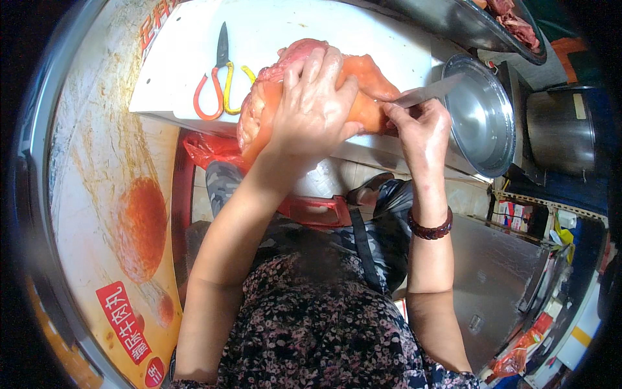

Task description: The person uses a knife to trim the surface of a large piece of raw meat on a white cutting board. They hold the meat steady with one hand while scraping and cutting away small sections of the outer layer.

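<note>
A large skin-on cut of raw meat (374, 78), orange-brown on the skin and pink at its far end, lies on a white cutting board (379, 29). My left hand (316, 99) is spread flat over it, fingers apart, pressing on the skin. At the meat's right end, my right hand (423, 121) grips a knife (432, 91). Its blade points up and right, away from the meat, over the rim of a steel bowl. The fingers hide the knife's handle. The right thumb and fingertips touch the skin's edge.
Scissors (221, 80) with red and yellow handles lie left of the meat. The steel bowl (508, 116) stands at right, a steel pot (559, 131) beyond it. A metal tray (457, 24) holds meat at upper right. A red plastic bag (209, 148) hangs below the board's left side.
</note>
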Demonstrator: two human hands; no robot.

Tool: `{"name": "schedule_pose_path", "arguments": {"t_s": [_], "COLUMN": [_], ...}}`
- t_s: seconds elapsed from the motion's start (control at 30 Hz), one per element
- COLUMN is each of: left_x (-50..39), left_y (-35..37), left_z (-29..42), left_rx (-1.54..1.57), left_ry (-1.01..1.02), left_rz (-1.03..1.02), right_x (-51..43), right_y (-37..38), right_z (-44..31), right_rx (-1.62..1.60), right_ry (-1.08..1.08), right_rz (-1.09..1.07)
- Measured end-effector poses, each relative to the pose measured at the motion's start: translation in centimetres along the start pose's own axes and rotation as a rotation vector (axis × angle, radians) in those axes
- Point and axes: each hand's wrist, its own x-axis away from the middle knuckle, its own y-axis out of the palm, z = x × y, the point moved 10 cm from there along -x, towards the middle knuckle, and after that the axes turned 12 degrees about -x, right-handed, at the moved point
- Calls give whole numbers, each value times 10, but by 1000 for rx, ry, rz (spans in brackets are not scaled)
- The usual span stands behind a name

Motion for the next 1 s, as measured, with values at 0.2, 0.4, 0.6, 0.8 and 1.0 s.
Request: {"name": "schedule_pose_path", "arguments": {"t_s": [0.2,0.4,0.6,0.8,1.0], "left_x": [-1,-1,-1,-1,-1], "left_y": [1,1,2,5,5], "left_z": [0,1,1,0,0], "left_rx": [-7,-11,-33,-17,-29], "left_ry": [-4,2,9,9,7], "left_rz": [-11,-11,-24,-37,-57], "right_x": [5,11,8,4,4], "right_y": [11,7,-7,1,10], "right_z": [-13,-24,-18,-4,-29], "right_rx": [18,119,-86,-236,124], "right_ry": [-29,-120,6,82,-104], "right_rz": [-89,-12,-2,-48,-25]}}
